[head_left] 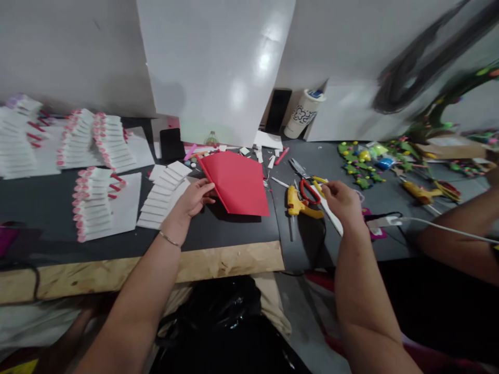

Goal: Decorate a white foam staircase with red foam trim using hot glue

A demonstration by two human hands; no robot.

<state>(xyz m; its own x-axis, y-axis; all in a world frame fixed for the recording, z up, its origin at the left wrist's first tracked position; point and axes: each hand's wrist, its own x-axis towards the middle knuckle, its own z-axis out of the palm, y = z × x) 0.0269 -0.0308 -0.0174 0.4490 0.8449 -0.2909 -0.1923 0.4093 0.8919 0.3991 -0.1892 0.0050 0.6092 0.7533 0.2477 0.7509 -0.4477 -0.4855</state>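
Over the desk (241, 234), left hand (195, 197) with grip pinching the red sheet (241, 184) by its left edge, perhaps to leave its face free. Farther right, right hand (343, 200) at the yellow handle (319, 179); cannot tell whether pinching it. Close by, yellow glue gun (298, 204) and red-handled tool (307, 193), likely for easy reach. Farthest, white tumbler (303, 115) upright by the wall (218, 67), probably out of the way.

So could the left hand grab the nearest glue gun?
Probably not easily: the left hand is holding the red sheet, which sits between it and the yellow glue gun.
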